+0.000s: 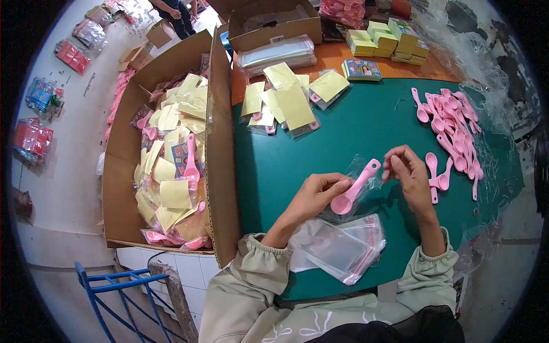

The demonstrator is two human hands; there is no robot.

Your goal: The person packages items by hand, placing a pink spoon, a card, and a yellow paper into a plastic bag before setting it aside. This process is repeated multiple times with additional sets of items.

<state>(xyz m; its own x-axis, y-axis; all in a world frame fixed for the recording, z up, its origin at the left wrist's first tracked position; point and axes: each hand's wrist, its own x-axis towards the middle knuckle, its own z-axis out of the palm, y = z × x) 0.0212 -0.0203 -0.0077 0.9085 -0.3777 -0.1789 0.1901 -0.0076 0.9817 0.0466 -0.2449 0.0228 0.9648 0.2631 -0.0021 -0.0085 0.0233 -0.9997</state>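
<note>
My left hand (pixel 320 194) pinches a clear plastic bag (pixel 355 166) together with a pink measuring spoon (pixel 360 186), which lies tilted with its bowl toward me. Close to the spoon's handle end, my right hand (pixel 409 171) has its fingers curled at the bag's edge; I cannot tell what is between the fingertips. Under my left wrist is a stack of flat clear bags (pixel 340 246) on the green tabletop (pixel 274 183). Right of my right hand lie a few loose pink spoons (pixel 439 180) and a larger heap of them (pixel 454 123).
A tall cardboard box (pixel 223 160) at left holds many bagged pink spoons with pale yellow cards. More bagged cards (pixel 294 106) lie at the table's back left. Behind are card stacks (pixel 362 70), clear sleeves (pixel 277 54) and an open box (pixel 274 37). A blue metal frame (pixel 123 280) stands lower left.
</note>
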